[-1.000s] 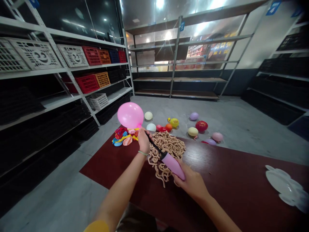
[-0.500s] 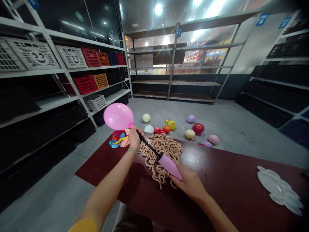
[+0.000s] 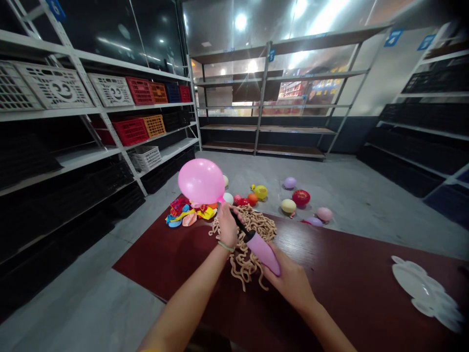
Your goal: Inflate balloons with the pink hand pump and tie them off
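My left hand (image 3: 228, 227) is closed round the neck of an inflated pink balloon (image 3: 201, 181), where it meets the black end of a balloon pump. My right hand (image 3: 291, 278) grips the pump's pink body (image 3: 263, 253). Between my hands runs the pump's black shaft (image 3: 240, 224), partly covered by my left fingers. Beneath the pump lies a heap of tan, worm-like strands (image 3: 261, 222) on the dark red table (image 3: 330, 274). Left of the heap are flat, uninflated balloons (image 3: 186, 212) in red, yellow, blue and peach.
A white scalloped plate (image 3: 421, 286) lies at the table's right. Beyond the table, several inflated balloons rest on the floor, among them a red balloon (image 3: 301, 198) and a yellow balloon (image 3: 261, 191). Shelves with crates (image 3: 130, 131) stand at the left; a metal rack (image 3: 260, 105) stands behind.
My left hand and the pink balloon have moved right, closer to my right hand. Less of the pump's black shaft shows between the hands. My right hand has barely shifted.
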Action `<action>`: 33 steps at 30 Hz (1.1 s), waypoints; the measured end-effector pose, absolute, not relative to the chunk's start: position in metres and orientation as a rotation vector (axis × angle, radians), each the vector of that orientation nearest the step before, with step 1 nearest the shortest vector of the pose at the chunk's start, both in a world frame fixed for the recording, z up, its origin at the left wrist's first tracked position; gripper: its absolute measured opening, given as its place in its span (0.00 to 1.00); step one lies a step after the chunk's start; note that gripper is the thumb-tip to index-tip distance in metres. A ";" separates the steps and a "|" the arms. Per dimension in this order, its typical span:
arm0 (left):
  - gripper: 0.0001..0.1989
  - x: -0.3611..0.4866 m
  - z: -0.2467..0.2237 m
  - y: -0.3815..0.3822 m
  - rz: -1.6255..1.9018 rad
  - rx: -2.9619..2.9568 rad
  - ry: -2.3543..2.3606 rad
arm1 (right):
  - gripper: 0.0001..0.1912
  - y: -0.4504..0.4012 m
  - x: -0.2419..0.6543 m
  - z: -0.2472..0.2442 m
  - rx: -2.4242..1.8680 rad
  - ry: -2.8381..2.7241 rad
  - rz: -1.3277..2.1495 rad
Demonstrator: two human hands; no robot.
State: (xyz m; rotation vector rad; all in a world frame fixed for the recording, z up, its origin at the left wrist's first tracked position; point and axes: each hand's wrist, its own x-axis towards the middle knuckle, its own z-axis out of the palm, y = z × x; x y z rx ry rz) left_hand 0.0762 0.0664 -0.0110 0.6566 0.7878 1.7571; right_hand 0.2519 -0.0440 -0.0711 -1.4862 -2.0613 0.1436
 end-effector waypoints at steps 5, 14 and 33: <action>0.15 0.086 -0.018 0.059 1.692 0.620 0.828 | 0.28 -0.044 0.251 -0.071 -1.444 -2.086 0.166; 0.13 -0.001 0.032 0.106 1.872 0.706 0.863 | 0.31 -0.044 0.248 -0.071 -1.274 -2.155 0.197; 0.13 0.075 -0.029 0.057 1.680 0.623 0.844 | 0.29 -0.044 0.244 -0.079 -1.417 -2.121 0.093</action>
